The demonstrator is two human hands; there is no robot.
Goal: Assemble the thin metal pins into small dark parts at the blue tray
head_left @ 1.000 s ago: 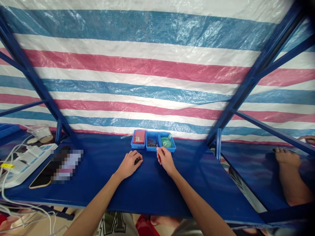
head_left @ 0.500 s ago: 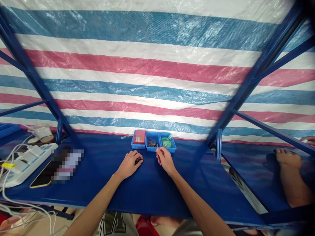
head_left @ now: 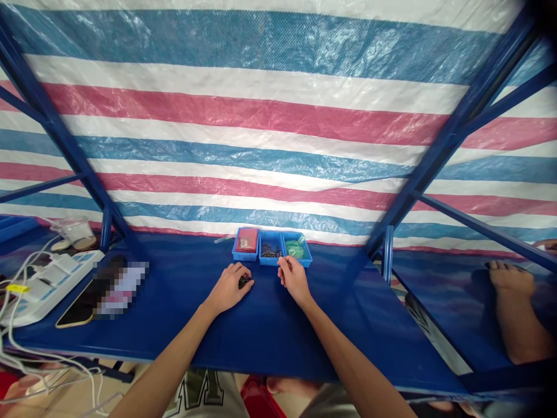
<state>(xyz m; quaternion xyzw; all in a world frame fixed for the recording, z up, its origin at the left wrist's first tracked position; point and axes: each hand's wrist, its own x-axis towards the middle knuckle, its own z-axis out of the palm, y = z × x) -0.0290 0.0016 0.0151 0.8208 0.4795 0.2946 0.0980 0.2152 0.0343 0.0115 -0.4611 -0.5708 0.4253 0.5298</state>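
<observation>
My left hand [head_left: 229, 287] rests on the blue tabletop, its fingers curled round some small dark metal pieces [head_left: 243, 282] that look like screws. My right hand [head_left: 294, 278] is at the front edge of the middle blue bin [head_left: 270, 262], thumb and fingers pinched together. Whatever lies between those fingertips is too small to make out. Loose dark screws [head_left: 270, 251] lie in the middle bin. On its left, a blue bin [head_left: 245, 256] has a red packet [head_left: 247, 240] in it; on its right, another blue bin [head_left: 307, 262] holds green plastic pieces [head_left: 296, 249].
A white power strip [head_left: 52, 287] with plugs and cables, and a phone [head_left: 78, 313], lie at the left. Blue metal struts [head_left: 435, 157] flank the table in front of a striped sheet [head_left: 261, 128]. Another person's arm [head_left: 516, 313] rests on a table at the far right.
Both hands keep nearly the same place and grip. The camera view has shifted slightly, and the right hand is a touch higher in the picture.
</observation>
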